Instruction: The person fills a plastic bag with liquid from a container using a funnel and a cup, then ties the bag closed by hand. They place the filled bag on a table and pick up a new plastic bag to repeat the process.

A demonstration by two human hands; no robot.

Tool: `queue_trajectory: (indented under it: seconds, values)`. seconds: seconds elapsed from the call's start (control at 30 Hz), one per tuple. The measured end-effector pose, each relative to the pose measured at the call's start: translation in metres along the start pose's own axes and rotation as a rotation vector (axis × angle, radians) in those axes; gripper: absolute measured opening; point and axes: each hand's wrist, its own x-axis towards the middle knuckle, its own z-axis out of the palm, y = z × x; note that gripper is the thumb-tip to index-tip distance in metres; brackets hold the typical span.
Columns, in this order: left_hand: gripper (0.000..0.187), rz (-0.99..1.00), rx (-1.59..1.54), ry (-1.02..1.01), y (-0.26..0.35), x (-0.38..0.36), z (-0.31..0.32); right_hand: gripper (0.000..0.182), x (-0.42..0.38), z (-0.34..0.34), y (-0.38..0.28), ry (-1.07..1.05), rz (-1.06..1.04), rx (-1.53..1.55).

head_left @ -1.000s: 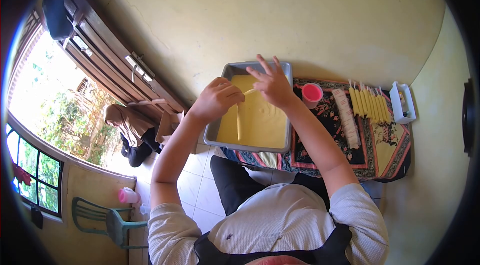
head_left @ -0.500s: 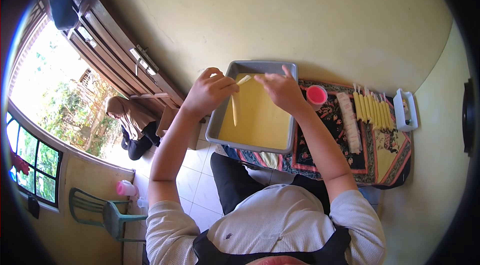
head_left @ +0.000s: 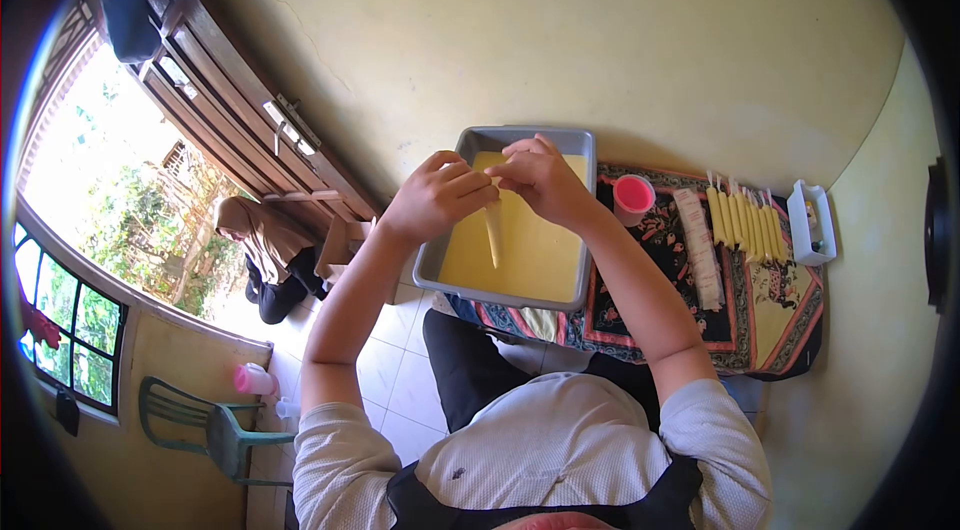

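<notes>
A slim plastic bag filled with yellow liquid (head_left: 494, 235) hangs from my left hand (head_left: 445, 198), whose fingers are closed round its upper part. Close beside it, my right hand (head_left: 541, 180) has its fingers pinched together at the top of the bag; the fingertips of both hands nearly meet. What exactly the right fingers hold is too small to tell. Below both hands stands a grey tub (head_left: 430, 268) holding yellow liquid (head_left: 540, 255).
Right of the tub, a patterned cloth (head_left: 630, 315) bears a pink cup (head_left: 633, 194), a long pack of plastic (head_left: 698, 245), several filled yellow bags (head_left: 745, 220) and a white container (head_left: 810, 222). A person (head_left: 265, 250) sits near the door; a green chair (head_left: 225, 435) stands lower left.
My right hand has moved left to meet my left hand, and its fingers have closed. My left hand has shifted slightly right and down with the filled bag.
</notes>
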Motion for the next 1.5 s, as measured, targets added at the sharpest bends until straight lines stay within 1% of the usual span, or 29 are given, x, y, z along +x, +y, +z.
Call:
queue_trajectory:
  seconds: [0.07,0.17,0.27,0.37,0.47,0.57,0.67,0.77,0.8,0.9,0.93,1.03,1.13,1.23,1.33,1.37,1.43,1.5]
  values:
    - [0.018,0.017,0.049,-0.004,-0.001,0.002,-0.004,0.025,0.005,-0.003,0.010,-0.100,0.153,0.376]
    - [0.016,0.109,0.132,-0.067,-0.005,0.006,-0.011,0.020,0.011,-0.007,0.006,-0.174,0.453,0.729]
    - [0.015,0.297,0.184,0.036,-0.011,0.014,-0.009,0.018,0.005,0.003,0.014,-0.209,0.538,0.945]
    - [0.012,0.491,0.091,-0.086,-0.013,0.026,-0.016,0.019,-0.007,0.016,0.023,-0.245,0.648,1.024]
    - [0.009,0.462,0.037,-0.204,-0.016,0.028,-0.010,0.020,-0.010,0.019,0.023,-0.256,0.681,0.995]
    - [0.010,0.299,-0.143,-0.182,-0.021,0.025,0.002,0.019,-0.016,0.033,0.031,-0.184,0.644,1.042]
    - [0.015,0.133,-0.298,-0.115,-0.021,0.018,0.013,0.019,-0.013,0.028,0.021,-0.123,0.630,0.882]
    - [0.018,-0.008,-0.527,-0.124,-0.016,0.017,0.011,0.017,-0.014,0.016,-0.002,-0.059,0.508,0.585]
    - [0.017,-0.044,-0.591,-0.096,-0.015,0.015,0.014,0.015,-0.013,0.013,-0.012,-0.043,0.551,0.566]
    - [0.018,-0.122,-0.815,-0.059,-0.017,0.009,0.026,0.016,-0.019,0.016,-0.008,-0.065,0.566,0.794]
    - [0.020,-0.166,-0.947,-0.012,-0.016,0.006,0.034,0.015,-0.021,0.013,-0.006,-0.085,0.565,0.893]
    - [0.019,-0.259,-1.096,-0.002,-0.011,0.002,0.042,0.010,-0.020,0.001,0.000,-0.171,0.618,0.945]
    - [0.020,-0.198,-0.989,0.009,-0.006,0.004,0.048,0.011,-0.023,0.004,0.014,-0.189,0.581,0.967]
    - [0.019,-0.187,-0.882,-0.047,-0.007,0.007,0.043,0.012,-0.023,0.001,0.013,-0.141,0.592,1.038]
    - [0.018,-0.151,-0.678,0.030,-0.004,0.014,0.038,0.013,-0.017,0.007,0.012,-0.077,0.613,0.835]
    - [0.017,-0.165,-0.681,0.087,-0.004,0.011,0.040,0.013,-0.016,0.010,0.007,-0.028,0.597,0.738]
    - [0.015,-0.178,-0.691,0.203,-0.007,0.010,0.046,0.014,-0.008,-0.001,-0.024,0.082,0.564,0.535]
    - [0.011,-0.193,-0.811,0.240,-0.015,0.010,0.047,0.015,-0.004,-0.006,-0.037,0.123,0.509,0.476]
